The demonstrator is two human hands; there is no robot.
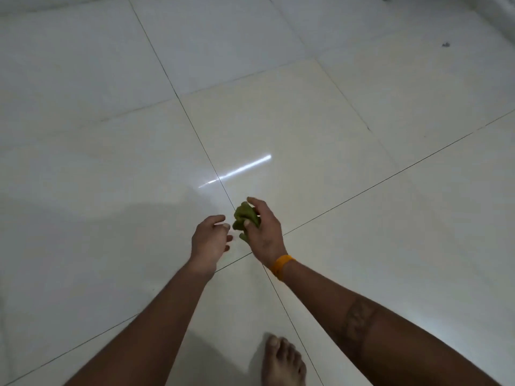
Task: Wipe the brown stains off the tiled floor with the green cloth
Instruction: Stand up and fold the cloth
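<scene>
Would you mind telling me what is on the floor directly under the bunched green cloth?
Below the green cloth, held in the right hand, pale tiled floor shows, with grout lines crossing nearby. No brown stain is visible around it. The patch straight behind cloth and hand is covered.

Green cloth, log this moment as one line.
right hand: holds bunched green cloth | left hand: open, empty | tiled floor: no brown stains seen

Indoor domestic setting, most likely a room in a home. The glossy cream-white tiled floor (278, 107) of large square tiles with thin dark grout lines fills the frame and reflects a strip light at centre. A bare foot (282, 363) stands on it at the lower edge. A pale wall base (504, 20) runs along the upper right corner.
</scene>
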